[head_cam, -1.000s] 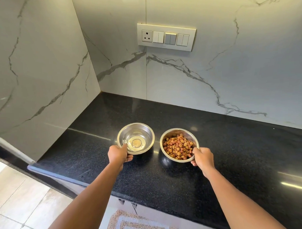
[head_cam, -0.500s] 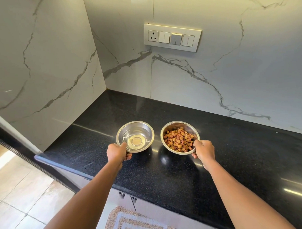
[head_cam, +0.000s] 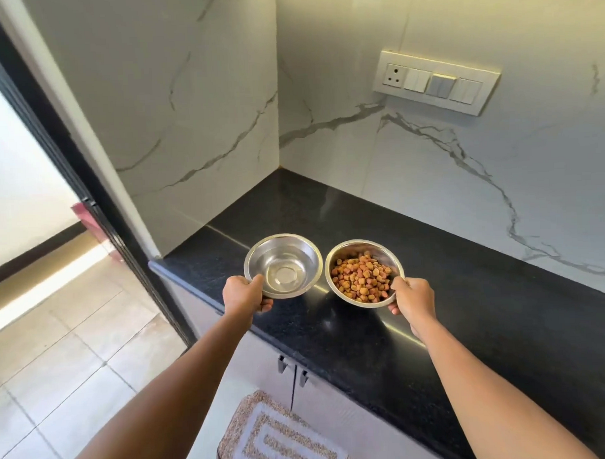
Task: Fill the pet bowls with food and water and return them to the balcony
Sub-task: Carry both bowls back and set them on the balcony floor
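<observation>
both bowls lifted off counter (head_cam: 468, 292): left hand (head_cam: 243, 293) clamps water bowl (head_cam: 283, 264) (apparently filled); right hand (head_cam: 413, 294) clamps kibble bowl (head_cam: 364, 273) rim.

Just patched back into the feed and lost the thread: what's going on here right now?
A person holds two round steel bowls above the black granite counter. The left hand grips the rim of the steel bowl with clear water; the right hand grips the steel bowl of brown kibble. Both look filled, so only the trip to the balcony remains.
</observation>
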Demonstrator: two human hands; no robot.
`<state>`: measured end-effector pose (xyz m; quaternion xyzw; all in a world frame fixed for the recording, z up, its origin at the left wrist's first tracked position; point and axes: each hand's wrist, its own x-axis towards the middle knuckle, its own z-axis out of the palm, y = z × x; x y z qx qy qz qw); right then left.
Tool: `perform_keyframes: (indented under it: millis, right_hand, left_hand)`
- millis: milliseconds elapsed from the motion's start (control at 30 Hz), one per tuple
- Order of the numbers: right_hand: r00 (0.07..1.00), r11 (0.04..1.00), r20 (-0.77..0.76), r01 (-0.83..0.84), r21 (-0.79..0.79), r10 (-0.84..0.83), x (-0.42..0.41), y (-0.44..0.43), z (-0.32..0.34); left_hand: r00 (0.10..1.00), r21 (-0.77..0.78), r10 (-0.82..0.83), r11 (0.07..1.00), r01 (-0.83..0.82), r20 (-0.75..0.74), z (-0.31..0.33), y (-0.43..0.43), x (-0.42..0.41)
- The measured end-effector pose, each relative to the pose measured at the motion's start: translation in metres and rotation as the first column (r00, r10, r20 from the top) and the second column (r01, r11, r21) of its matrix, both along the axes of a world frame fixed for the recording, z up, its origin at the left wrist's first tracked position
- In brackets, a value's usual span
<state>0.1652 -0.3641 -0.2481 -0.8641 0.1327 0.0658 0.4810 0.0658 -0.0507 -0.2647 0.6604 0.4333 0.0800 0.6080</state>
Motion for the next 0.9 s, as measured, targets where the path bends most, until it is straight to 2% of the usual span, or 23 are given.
perform_keyframes:
  millis: [367,633,900]
  right_hand:
    - [0.986,0.986,0.006,-0.167,-0.018,0.167,-0.049,0.133,0.003]
    - [0.957,0.957,-0.005,-0.290,0.003,0.290,-0.098,0.241,-0.014]
    - [0.874,0.877,-0.076,-0.480,0.023,0.481,-0.145,0.354,-0.038]
  left_hand:
    - [0.983,-0.012,0.167,0.986,-0.166,0.080,0.009,0.097,-0.111]
    - [0.960,0.010,0.272,0.962,-0.274,0.071,0.004,0.176,-0.205]
    - [0.907,-0.023,0.419,0.908,-0.418,0.042,-0.021,0.256,-0.296]
